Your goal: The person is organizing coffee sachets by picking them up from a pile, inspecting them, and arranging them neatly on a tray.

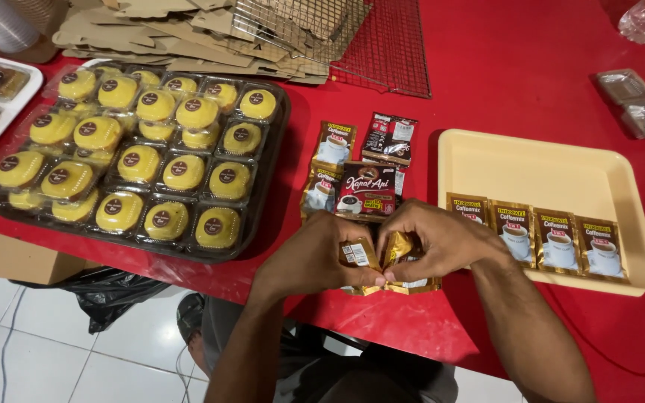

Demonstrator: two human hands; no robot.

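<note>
On the left of the red tabletop [531, 67], a dark plastic tray [274, 160] is being filled by round yellow cakes [139, 163], each one wrapped in clear glossy film. Near the middle, loose coffee sachets [367, 190] are lying flat, thin and shiny. At the front edge, a gold foil sachet strip [371, 257] is being held between both hands: the left hand [315, 257] is closed in a pinch on one packet, and the right hand [438, 239] is closed on the neighbouring packet. The strip is judged to be light, soft and a little slippery; it is probably best gripped at the sealed edges beside the joint. On the right, four sachets [535, 235] are being kept in a row in a smooth cream tray [546, 160].
</note>
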